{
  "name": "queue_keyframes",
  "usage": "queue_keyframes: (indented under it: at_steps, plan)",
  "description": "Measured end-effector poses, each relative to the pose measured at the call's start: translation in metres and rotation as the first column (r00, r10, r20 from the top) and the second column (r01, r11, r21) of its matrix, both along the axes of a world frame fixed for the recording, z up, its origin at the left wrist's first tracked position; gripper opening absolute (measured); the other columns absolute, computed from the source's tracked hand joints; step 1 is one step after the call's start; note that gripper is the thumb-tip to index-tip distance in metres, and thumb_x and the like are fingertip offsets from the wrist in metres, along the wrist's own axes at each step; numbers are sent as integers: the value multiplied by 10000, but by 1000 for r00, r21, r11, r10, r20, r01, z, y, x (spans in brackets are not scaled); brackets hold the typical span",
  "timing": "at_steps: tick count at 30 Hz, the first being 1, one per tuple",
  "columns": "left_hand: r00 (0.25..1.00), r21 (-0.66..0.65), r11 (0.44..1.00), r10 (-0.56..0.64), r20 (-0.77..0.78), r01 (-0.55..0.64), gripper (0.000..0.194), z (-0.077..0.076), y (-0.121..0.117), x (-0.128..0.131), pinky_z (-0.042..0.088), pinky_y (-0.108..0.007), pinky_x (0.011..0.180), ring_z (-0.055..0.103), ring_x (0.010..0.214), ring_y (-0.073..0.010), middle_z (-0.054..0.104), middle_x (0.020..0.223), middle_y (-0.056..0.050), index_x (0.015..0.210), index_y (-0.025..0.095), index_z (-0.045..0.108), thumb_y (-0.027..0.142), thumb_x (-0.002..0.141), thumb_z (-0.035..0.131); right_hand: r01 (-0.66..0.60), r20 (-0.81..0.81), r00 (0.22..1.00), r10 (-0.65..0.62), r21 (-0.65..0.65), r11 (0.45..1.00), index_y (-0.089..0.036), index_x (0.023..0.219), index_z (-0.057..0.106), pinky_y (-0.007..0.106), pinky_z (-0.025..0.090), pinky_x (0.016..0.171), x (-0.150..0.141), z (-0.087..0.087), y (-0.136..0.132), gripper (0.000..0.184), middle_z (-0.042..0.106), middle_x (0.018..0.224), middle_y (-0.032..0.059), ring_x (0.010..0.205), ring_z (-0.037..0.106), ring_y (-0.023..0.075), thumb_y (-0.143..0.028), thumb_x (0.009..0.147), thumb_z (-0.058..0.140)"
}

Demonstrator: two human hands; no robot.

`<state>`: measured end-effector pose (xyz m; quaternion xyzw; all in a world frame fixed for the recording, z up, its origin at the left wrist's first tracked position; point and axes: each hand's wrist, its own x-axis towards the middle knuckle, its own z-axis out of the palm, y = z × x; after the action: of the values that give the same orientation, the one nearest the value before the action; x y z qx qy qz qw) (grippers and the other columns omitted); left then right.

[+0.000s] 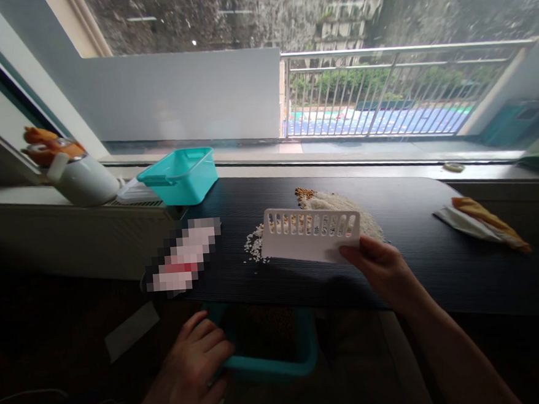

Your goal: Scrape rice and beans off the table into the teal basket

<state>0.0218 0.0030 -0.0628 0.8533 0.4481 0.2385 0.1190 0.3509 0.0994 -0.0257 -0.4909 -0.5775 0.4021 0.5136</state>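
Observation:
My right hand [385, 268] grips the right end of a white slotted plastic plate [309, 248], thumb on its near face. The plate stands tilted over the dark tabletop [418, 216], its slots along the upper edge. Behind it spreads a pile of white rice [343, 204], with a small heap of orange-brown kernels [304, 193] at the far left. Loose rice grains [255, 245] lie by the plate's left end. Below the table's front edge, my left hand [194, 355] is closed on the left rim of a teal bin [276, 366]; its dark inside shows grain-like contents.
Another teal bin [183, 186] sits at the table's back left corner. A white mug [85, 178] with an orange figure on top stands on the sill. A blurred-out pinkish object [185, 257] lies left, and a yellow and white packet [487, 220] lies right.

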Motion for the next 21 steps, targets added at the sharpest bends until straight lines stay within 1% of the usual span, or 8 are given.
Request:
queue_keyframes:
  at_steps: [3,5,11,16,19,21]
  plan:
    - [1000,-2,1000,1,-22,-1,234,1,-1,-1,235,-440,1044,533,800,-180,579,748,39,827,236,573,35,778,463,148,-4,989,-148,27,989,-191,952,740,337,544,787,-4,3,9,273,745,874,34,825,672,207,-400,777,721]
    - [999,10,1000,-13,-39,13,256,2,-1,-1,227,-432,1047,535,810,-181,584,761,42,838,238,569,19,754,468,176,19,984,-177,42,983,-185,950,736,348,536,786,-6,7,17,270,738,848,33,806,664,203,-390,777,710]
    - [996,66,996,-48,-76,53,280,6,1,-2,225,-392,1030,544,801,-182,589,765,49,826,232,547,-9,698,483,107,60,992,-111,62,992,-174,938,726,366,521,759,-14,12,39,277,729,829,38,777,645,198,-386,766,678]
    - [994,88,994,-57,-97,66,276,7,3,0,229,-377,1022,547,781,-179,585,748,54,825,230,549,-8,692,503,49,119,991,-54,42,998,-169,916,725,378,506,756,-14,17,39,261,722,820,35,759,633,193,-375,766,663]
    - [994,60,997,-50,-96,56,258,6,2,-1,237,-392,1023,549,787,-181,588,751,51,824,231,556,4,714,501,59,119,991,-66,66,996,-178,952,723,372,499,764,-16,21,41,261,725,857,34,793,634,195,-357,774,657]
    - [996,58,997,-36,-85,41,270,6,2,-1,240,-404,1024,552,794,-185,591,759,47,835,230,560,1,714,486,71,132,988,-83,96,993,-182,950,723,358,495,747,-20,24,48,251,723,852,29,790,631,192,-345,774,649]
